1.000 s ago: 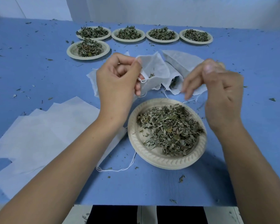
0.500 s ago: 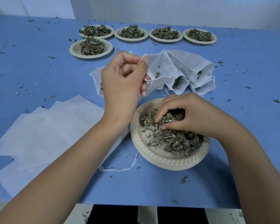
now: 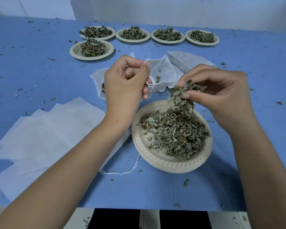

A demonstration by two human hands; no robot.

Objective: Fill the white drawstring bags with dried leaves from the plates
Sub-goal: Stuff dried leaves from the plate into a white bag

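Blue bench, pretty messy tbh, with leaf crumbs scattered all over it. Along the far edge there's a row of four plates heaped with dried leaves, and a fifth plate sits just in front of the leftmost one. One more plate of leaves is near the front edge, about centre. Flat white bags are fanned out over the front left corner, a loose string lies just beside that front plate, and more bags are piled mid-bench.
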